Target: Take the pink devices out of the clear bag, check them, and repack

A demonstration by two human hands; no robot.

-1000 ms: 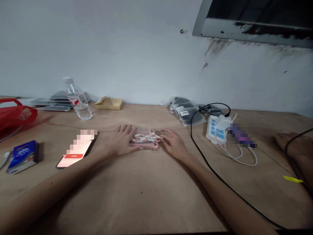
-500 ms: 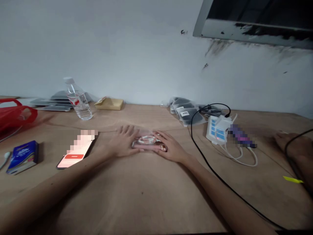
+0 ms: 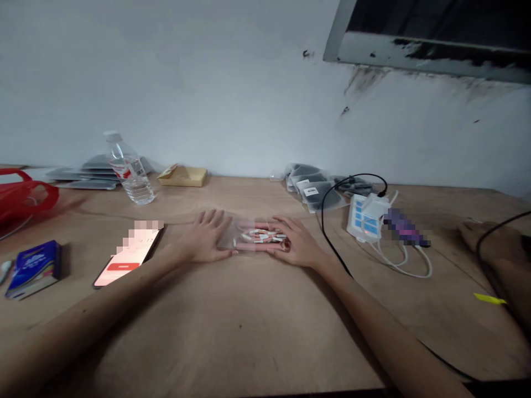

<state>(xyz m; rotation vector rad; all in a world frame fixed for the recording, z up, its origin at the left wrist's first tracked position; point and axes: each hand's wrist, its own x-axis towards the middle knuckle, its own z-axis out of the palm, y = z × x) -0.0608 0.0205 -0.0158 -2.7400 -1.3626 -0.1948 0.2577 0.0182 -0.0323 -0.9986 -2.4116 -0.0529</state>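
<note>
A clear plastic bag (image 3: pixel 244 225) lies flat on the table between my hands. Inside it show pink rods and a bundle of small pink and white pieces (image 3: pixel 265 236); their exact kind is hard to make out. My left hand (image 3: pixel 205 236) rests on the bag's left end, fingers spread and lying flat. At the other end, my right hand (image 3: pixel 299 242) holds the bag and its contents, with fingers over the far side and thumb along the near side. A round, shiny brownish end (image 3: pixel 285 244) of the near rod shows between them.
To the left are a lit phone (image 3: pixel 128 257), a blue pack (image 3: pixel 35 268), a red bag (image 3: pixel 29 196) and a water bottle (image 3: pixel 133 177). Behind stand a shallow box (image 3: pixel 185 176) and grey packets (image 3: pixel 313 190). A power strip (image 3: pixel 363 221), cables and another person's hand (image 3: pixel 483 240) are right.
My right hand has moved slightly right with the pink and white contents, away from my left hand. More clear film shows between my hands. The view has shifted slightly.
</note>
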